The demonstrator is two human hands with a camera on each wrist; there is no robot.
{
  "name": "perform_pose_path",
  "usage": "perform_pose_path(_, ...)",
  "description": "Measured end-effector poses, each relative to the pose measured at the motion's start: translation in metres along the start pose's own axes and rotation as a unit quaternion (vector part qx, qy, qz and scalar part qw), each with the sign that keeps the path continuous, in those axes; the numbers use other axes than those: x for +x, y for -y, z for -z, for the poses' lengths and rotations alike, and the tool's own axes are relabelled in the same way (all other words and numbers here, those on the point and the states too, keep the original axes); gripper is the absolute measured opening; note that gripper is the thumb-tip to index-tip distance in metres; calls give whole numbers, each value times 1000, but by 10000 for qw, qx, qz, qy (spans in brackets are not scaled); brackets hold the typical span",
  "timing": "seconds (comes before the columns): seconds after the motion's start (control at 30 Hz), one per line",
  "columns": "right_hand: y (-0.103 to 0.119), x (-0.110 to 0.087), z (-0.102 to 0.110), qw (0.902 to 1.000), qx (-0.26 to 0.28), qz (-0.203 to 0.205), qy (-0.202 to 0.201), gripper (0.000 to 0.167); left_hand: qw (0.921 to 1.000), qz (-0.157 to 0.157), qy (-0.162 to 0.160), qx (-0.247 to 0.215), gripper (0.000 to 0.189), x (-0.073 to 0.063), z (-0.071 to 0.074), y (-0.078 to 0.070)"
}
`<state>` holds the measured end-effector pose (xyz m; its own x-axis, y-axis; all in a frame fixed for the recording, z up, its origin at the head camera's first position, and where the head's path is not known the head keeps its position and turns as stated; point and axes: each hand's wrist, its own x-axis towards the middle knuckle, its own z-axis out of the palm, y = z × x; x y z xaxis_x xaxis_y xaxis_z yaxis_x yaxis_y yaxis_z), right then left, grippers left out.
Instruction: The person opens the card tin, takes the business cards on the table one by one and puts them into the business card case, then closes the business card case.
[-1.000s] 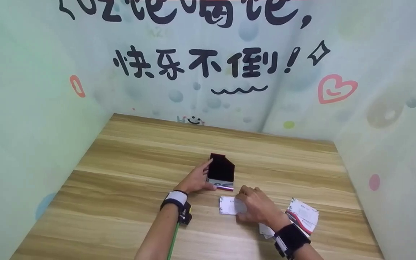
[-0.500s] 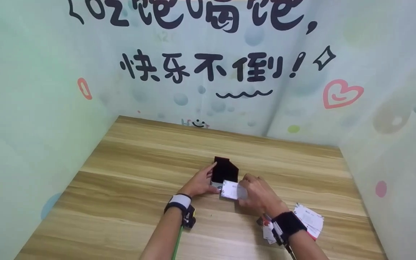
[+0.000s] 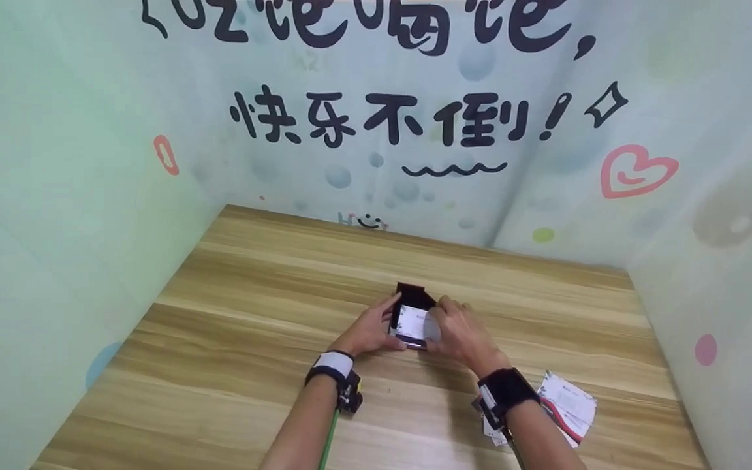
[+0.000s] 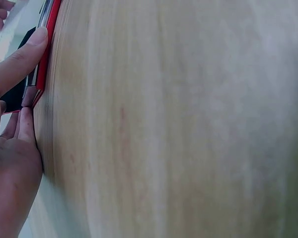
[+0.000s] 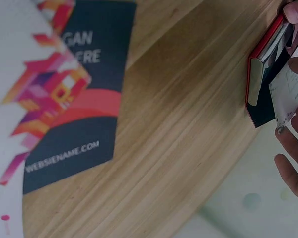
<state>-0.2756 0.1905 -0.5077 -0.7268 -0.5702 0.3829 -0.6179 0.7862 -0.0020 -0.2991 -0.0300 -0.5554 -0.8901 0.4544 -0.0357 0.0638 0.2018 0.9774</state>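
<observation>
A business card case, black inside with its lid folded back, lies on the wooden table in the head view. Its red outer edge shows in the left wrist view. My left hand holds the case at its left side, the thumb laid on the front edge and the fingers along the side. From the right, my right hand pinches a white business card over the case's black inside. In the right wrist view the card tilts at the case's opening, partly hidden by fingers.
Several loose business cards lie fanned on the table, beside and partly under my right forearm. A dark card and a white patterned one loom large in the right wrist view. A printed backdrop rises behind the table.
My right hand has lifted the white card off the table and brought it up and left, over the case. My left hand has kept its hold on the case.
</observation>
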Motion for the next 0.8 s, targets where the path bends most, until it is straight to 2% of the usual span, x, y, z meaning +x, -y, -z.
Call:
perform_pose_path(0.17, 2, 6, -5, 9998, 44, -109, 154, 47, 10000, 2, -38, 84, 109, -1, 2, 0)
perform_pose_path(0.37, 0, 13, -7, 9990, 88, -368, 232, 44, 9990, -173, 12, 407, 108, 0, 2, 0)
perform_pose_path(0.67, 2, 20, -9, 9981, -21, -398, 461, 48, 9999, -80, 49, 87, 109, 1, 0, -1)
perform_pose_path(0.8, 2, 22, -10, 9969, 5, -511, 603, 47, 9998, -125, 59, 175, 110, 0, 0, -2)
